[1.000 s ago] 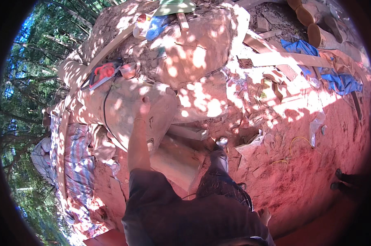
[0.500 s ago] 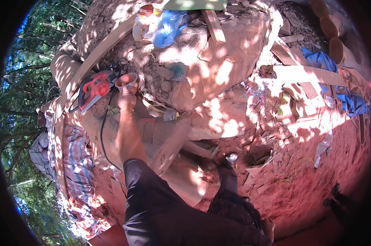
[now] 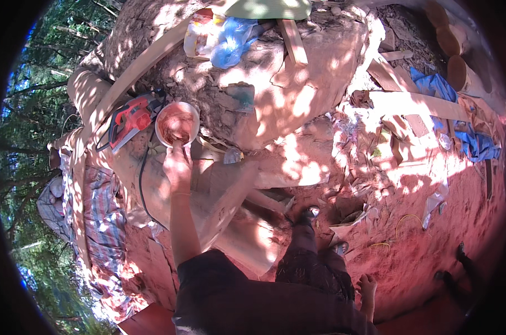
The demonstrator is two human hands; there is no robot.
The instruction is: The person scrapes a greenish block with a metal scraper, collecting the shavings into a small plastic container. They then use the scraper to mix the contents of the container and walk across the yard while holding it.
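My left hand (image 3: 178, 166) grips the near rim of a pale round bowl (image 3: 195, 124), with finger parts reaching over the edge. Reddish-brown matter coats or fills the bowl's inside; I cannot make out what it is. Just left of the bowl a red and black power tool (image 3: 132, 121), shaped like a hand planer, lies on a log, its dark cord running down beside my forearm. At the lower right my right hand (image 3: 367, 283) hangs by my leg, fingers loosely bent and holding nothing visible.
A large rock (image 3: 297, 106) fills the middle, with a blue plastic bag (image 3: 230, 44) on top. Wooden planks (image 3: 420, 104) and a blue tarp (image 3: 476, 144) lie at the right. A striped sheet (image 3: 102, 218) covers something at the left. Cut timber (image 3: 230, 192) lies before my feet.
The bowl in my left hand has come nearer and shows more of its inside. My right hand has come further into view, and a second foot now shows.
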